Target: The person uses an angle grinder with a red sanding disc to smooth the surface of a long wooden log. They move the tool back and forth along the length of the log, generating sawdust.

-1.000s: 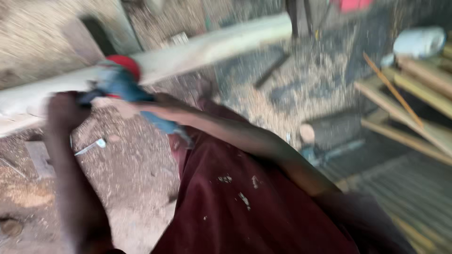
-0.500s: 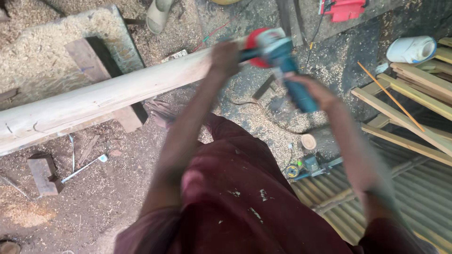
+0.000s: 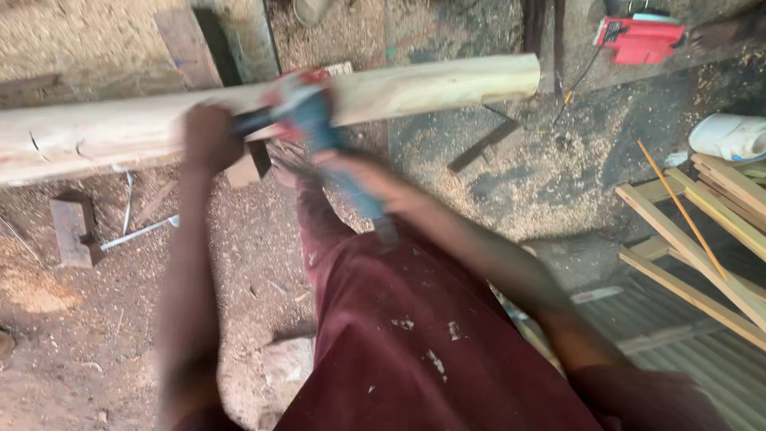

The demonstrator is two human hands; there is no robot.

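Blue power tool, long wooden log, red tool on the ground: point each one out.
blue power tool (image 3: 307, 116), head view, on its blue body over the log.
long wooden log (image 3: 447, 80), head view, on its bare right stretch.
red tool (image 3: 638, 40), head view, on its red casing.

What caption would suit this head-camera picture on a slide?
Both hands, left hand and right hand, grip a blue power grinder against a long pale log above a sawdust-strewn floor.

Grinder (image 3: 319, 128): motion-blurred, disc unreadable | left hand (image 3: 209, 137), right hand (image 3: 375, 179): smeared, fingers indistinct | log (image 3: 439, 84): cut by left edge | red tool (image 3: 638, 38): cut by top edge
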